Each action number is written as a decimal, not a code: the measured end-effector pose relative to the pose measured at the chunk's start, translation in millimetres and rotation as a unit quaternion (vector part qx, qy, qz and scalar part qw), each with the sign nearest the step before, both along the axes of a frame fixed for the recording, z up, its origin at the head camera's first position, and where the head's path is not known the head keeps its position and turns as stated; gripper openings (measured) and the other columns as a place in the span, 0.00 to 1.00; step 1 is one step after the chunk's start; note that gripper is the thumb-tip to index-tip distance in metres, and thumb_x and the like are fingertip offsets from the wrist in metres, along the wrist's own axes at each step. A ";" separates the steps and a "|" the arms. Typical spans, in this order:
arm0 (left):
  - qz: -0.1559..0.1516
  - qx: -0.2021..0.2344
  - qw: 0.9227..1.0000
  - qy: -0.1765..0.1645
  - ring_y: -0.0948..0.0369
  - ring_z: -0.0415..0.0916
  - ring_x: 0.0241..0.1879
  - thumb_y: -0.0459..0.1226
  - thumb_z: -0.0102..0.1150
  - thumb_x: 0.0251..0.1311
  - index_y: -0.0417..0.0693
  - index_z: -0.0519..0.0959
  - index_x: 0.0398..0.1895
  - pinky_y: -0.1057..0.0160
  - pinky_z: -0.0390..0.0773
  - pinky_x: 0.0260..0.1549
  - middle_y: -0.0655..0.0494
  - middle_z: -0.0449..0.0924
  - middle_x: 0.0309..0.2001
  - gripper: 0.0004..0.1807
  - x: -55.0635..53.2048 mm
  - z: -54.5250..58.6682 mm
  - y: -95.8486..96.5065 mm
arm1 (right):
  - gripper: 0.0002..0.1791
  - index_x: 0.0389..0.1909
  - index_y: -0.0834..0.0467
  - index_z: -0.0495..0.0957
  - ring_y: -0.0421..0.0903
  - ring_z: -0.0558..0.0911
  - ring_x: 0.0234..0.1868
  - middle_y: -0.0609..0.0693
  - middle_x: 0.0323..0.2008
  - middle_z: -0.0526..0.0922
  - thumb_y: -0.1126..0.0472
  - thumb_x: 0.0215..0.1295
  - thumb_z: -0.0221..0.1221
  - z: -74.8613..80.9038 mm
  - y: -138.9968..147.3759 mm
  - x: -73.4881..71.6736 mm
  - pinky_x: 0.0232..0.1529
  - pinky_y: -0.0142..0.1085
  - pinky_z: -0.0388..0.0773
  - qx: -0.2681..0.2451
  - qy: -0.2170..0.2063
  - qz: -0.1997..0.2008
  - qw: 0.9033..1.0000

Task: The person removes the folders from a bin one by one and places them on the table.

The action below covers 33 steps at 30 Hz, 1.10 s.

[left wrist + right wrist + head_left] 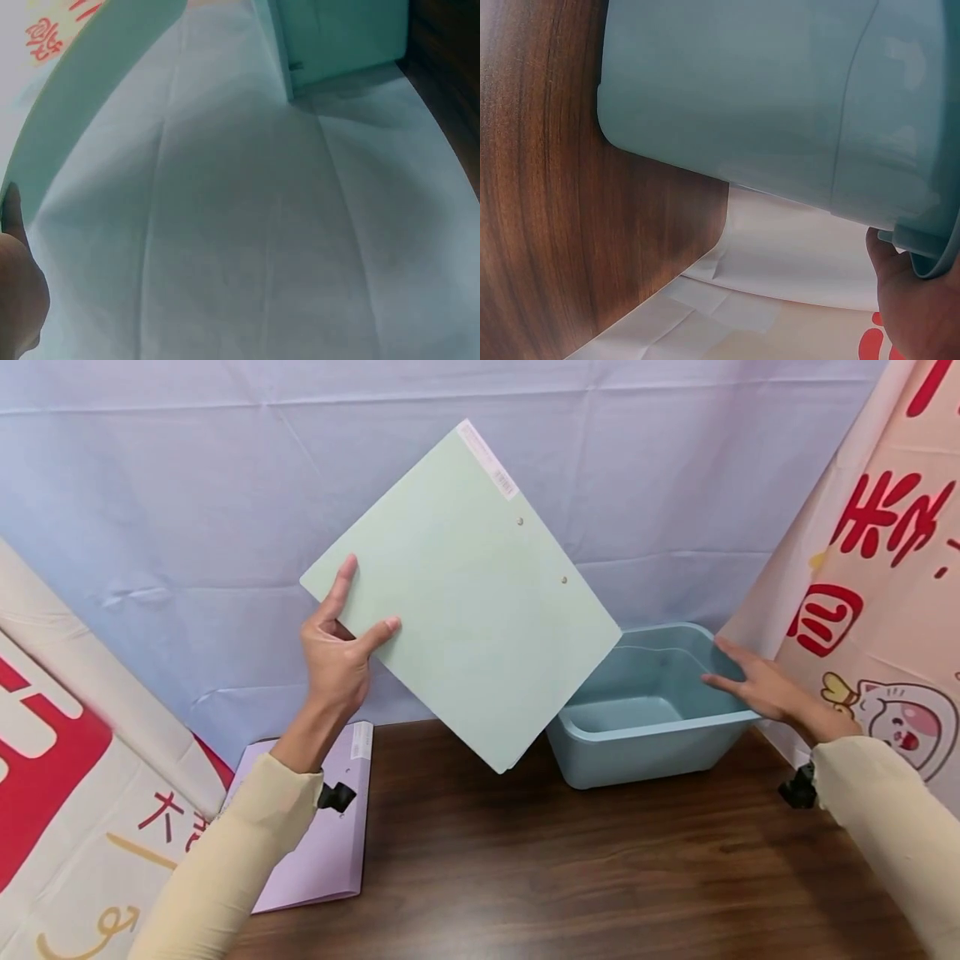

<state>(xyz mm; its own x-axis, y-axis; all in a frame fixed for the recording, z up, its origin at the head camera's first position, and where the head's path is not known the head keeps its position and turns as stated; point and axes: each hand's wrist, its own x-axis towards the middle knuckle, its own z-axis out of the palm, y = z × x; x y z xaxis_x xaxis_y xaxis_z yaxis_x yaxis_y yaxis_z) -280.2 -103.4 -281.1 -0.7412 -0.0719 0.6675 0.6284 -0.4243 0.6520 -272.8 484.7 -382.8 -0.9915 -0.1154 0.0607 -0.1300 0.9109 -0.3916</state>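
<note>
A pale green file folder (457, 593) with a white label strip and two small metal rivets hangs tilted in the air. My left hand (337, 652) grips it by its lower left edge, thumb on the near face. Seen from the left wrist, the folder (82, 105) is a curved strip beside the hand (22, 292). On the right, a blue-green plastic bin (652, 747) stands on the table, overlapped by the folder's right corner. My right hand (772, 689) holds the bin's right rim; in the right wrist view fingers (889, 259) curl under that rim.
A purple folder (322, 852) lies on the dark wooden table (525, 868) at the left, partly behind my left forearm. A pale blue cloth (187, 485) hangs behind the table. Printed banners (892, 552) flank both sides.
</note>
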 end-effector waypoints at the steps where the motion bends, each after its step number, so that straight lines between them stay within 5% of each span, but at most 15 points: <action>1: -0.002 -0.001 1.000 0.000 0.52 0.78 0.55 0.11 0.65 0.40 0.48 0.71 0.68 0.59 0.81 0.48 0.44 0.72 0.65 0.47 0.9 -0.5 -2.7 | 0.49 0.78 0.49 0.31 0.74 0.48 0.71 0.69 0.75 0.42 0.41 0.70 0.53 0.5 0.2 0.2 0.61 0.74 0.48 0.000 0.000 0.000 1.000; 18: -0.017 -0.006 1.000 -0.024 0.52 0.77 0.57 0.04 0.57 0.38 0.41 0.69 0.68 0.59 0.81 0.46 0.40 0.68 0.67 0.49 22.2 -13.3 -61.4 | 0.48 0.78 0.49 0.33 0.74 0.49 0.71 0.68 0.75 0.43 0.42 0.70 0.53 0.1 2.2 1.9 0.61 0.74 0.48 -0.005 0.008 0.002 1.000; 27: -0.033 -0.072 0.996 -0.037 0.55 0.78 0.56 0.05 0.56 0.40 0.38 0.65 0.70 0.59 0.81 0.43 0.43 0.63 0.71 0.48 27.7 -26.3 -89.5 | 0.48 0.78 0.49 0.34 0.74 0.49 0.71 0.68 0.75 0.44 0.41 0.70 0.54 -1.2 1.9 1.1 0.62 0.74 0.47 -0.003 0.010 -0.002 1.000; 33: -0.060 -0.108 0.989 -0.086 0.58 0.77 0.57 0.06 0.56 0.43 0.40 0.64 0.72 0.60 0.81 0.44 0.46 0.70 0.66 0.48 23.4 -46.3 -102.5 | 0.49 0.78 0.50 0.34 0.73 0.48 0.72 0.68 0.76 0.43 0.41 0.70 0.54 0.7 0.9 0.8 0.62 0.73 0.47 -0.005 0.006 -0.005 1.000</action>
